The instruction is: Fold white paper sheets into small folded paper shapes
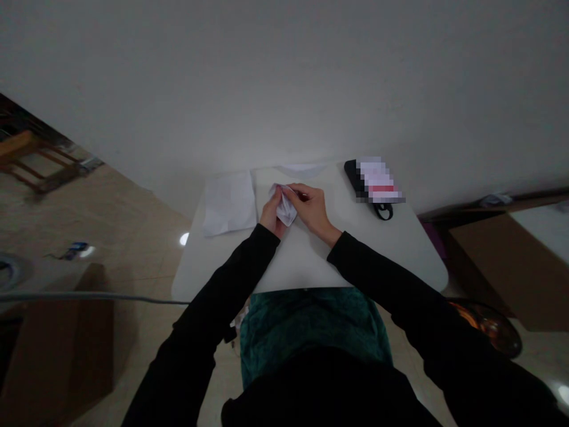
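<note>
A small piece of folded white paper (287, 212) is held up between my two hands over the table. My left hand (271, 214) grips it from the left and below, thumb on top. From the right, my right hand (315, 207) pinches its upper edge with thumb and forefinger. The folds overlap, and the fingers cover part of them. Left of my hands, a flat sheet of white paper (230, 203) lies on the white table (306, 267).
A black case (354, 178) with a strap and a blurred-out screen lies at the table's back right. Another white sheet (302, 170) touches the wall behind. Cardboard boxes (62, 350) stand on the floor, and a grey cable (98, 296) runs in from the left.
</note>
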The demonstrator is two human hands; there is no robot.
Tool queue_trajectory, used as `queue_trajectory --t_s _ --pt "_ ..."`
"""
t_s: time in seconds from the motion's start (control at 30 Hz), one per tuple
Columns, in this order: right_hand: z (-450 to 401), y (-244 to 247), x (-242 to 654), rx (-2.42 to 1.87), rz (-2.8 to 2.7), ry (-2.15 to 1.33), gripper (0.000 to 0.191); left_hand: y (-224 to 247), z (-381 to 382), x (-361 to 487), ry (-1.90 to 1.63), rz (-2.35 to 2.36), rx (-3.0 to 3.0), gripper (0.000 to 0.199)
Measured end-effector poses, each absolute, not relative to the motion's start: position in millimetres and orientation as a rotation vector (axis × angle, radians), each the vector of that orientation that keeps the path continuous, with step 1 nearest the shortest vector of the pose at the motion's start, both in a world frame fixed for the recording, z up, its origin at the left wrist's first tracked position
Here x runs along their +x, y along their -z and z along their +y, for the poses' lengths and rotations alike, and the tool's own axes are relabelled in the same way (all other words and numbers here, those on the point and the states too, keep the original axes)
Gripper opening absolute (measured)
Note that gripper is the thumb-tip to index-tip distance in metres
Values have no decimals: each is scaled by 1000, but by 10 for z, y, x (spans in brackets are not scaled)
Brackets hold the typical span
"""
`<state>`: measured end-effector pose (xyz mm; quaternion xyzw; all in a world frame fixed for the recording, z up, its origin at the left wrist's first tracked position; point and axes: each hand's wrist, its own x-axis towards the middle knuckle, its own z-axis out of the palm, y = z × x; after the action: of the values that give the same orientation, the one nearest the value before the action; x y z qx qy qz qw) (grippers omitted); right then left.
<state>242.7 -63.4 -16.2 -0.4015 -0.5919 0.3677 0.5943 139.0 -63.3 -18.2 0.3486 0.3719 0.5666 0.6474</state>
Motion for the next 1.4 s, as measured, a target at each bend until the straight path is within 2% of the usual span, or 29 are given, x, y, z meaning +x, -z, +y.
queue_trajectory --t_s 0.17,0.27,0.43,0.6,0.73,0.83,0.97,1.07,1.23,1.33,1.4 --pt "-675 117 2440 -968 -1344 -807 23 190 -648 1393 -1297 838 861 41" --pt "-696 65 2464 -1007 -1422 -765 24 278 -621 1341 -1395 1008 1047 44" --pt "-712 44 2494 -1171 -1674 -594 23 311 -619 1226 -1366 1279 1452 52" --pt "-709 132 2472 -1351 -1984 -308 31 296 -657 1195 -1378 1370 1596 41" --pt "-702 178 2449 -1413 -2046 -198 28 279 -678 1205 -1311 1535 1688 25" --pt "-706 153 2456 -1381 -1976 -231 28 247 -674 1230 -1264 1624 1733 26" --pt "-700 108 2461 -1325 -1842 -424 32 224 -650 1238 -1163 1629 1767 44" --pt "-670 113 2451 -1324 -1827 -609 39 216 -637 1233 -1093 1625 1705 49" --pt "-647 152 2439 -1368 -1923 -516 42 168 -636 1252 -974 1601 1489 52" --pt "-688 156 2418 -1473 -1991 -444 43 148 -648 1248 -869 1580 1586 47" --pt "-728 151 2394 -1590 -2043 -378 41 145 -661 1241 -873 1625 1774 32"
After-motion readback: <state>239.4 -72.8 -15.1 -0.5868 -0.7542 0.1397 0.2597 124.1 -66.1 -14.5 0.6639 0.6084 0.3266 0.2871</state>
